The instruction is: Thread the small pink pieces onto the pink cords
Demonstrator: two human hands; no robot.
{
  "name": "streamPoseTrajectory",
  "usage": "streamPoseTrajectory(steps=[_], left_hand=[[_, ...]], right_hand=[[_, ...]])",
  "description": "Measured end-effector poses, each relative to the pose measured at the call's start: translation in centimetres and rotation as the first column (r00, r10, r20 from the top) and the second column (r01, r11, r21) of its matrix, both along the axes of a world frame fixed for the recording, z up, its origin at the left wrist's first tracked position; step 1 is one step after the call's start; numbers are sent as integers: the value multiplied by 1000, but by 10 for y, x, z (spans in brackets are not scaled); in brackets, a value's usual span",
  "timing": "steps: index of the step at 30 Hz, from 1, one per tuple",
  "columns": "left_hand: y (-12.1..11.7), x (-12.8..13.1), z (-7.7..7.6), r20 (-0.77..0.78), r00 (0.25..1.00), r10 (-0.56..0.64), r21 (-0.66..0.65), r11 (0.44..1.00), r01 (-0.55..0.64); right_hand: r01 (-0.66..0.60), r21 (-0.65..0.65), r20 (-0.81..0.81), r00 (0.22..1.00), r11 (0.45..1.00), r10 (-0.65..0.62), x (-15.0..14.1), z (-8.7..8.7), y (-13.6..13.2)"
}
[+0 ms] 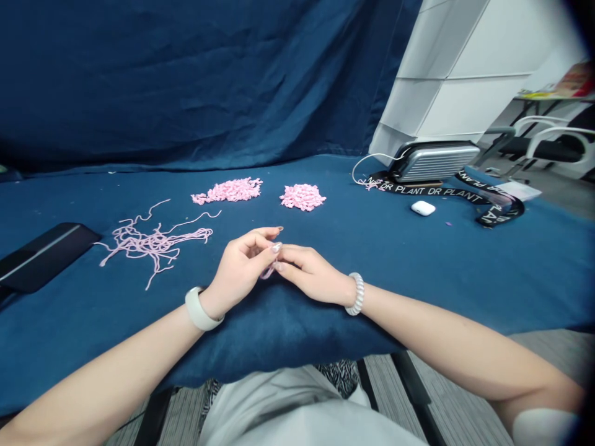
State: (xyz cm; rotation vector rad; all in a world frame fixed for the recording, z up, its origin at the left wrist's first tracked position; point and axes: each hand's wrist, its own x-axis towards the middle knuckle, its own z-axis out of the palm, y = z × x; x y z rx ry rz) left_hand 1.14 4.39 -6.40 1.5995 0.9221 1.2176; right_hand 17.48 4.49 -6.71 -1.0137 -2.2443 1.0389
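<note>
Close to the table's front edge, my left hand (242,266) and my right hand (316,274) meet fingertip to fingertip. Both pinch a short piece of pink yarn (268,272), and a small loop of it hangs below the fingers; the rest is hidden by them. Left of my hands lies a loose tangle of pink yarn strands (149,243). Beyond them are two piles of small pink knotted yarn pieces: a wider pile (232,191) on the left and a rounder pile (302,197) on the right.
A dark flat-topped object (51,254) stands at the left edge. On the right are a white earbud case (423,208), a black lettered lanyard (432,193) and a silver ribbed case (437,162) with a white cable. A blue cloth (395,260) covers the table.
</note>
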Motion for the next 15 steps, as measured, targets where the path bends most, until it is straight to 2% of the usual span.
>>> streamPoseTrajectory(steps=[4,10,15], left_hand=[[1,1,0,-9,999,-42,2,999,43],[-1,2,3,11,998,-57,-34,998,57],[3,0,-2,90,995,-29,-80,996,36]], right_hand=[[17,18,-59,998,1000,-16,-1,0,-2],[-8,-107,-40,999,994,4,-1,-3,-1],[22,-225,-79,996,974,-40,0,-3,0]])
